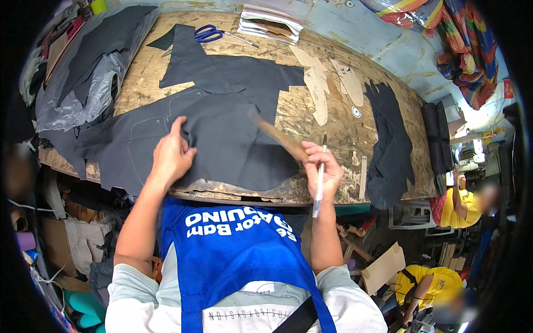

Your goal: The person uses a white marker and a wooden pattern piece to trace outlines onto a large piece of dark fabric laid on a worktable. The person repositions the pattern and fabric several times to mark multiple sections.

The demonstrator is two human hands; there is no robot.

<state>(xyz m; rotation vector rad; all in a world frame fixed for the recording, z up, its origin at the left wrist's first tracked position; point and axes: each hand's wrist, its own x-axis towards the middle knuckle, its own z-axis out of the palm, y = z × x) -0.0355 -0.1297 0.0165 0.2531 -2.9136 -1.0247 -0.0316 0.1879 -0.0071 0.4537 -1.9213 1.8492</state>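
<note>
Head camera: I am looking down on a scuffed wooden worktable, where black sheet material with pale drawn outlines is lying before the wearer. The left hand is resting on it, fingers spread, grasping nothing. The right hand is clasping a silvery pen and a motion-blurred tan strip over the sheet. Blue-handled scissors and tan pattern pieces are lying beyond. A pale blue wall is backing the table; two people in yellow shirts are appearing at right.
</note>
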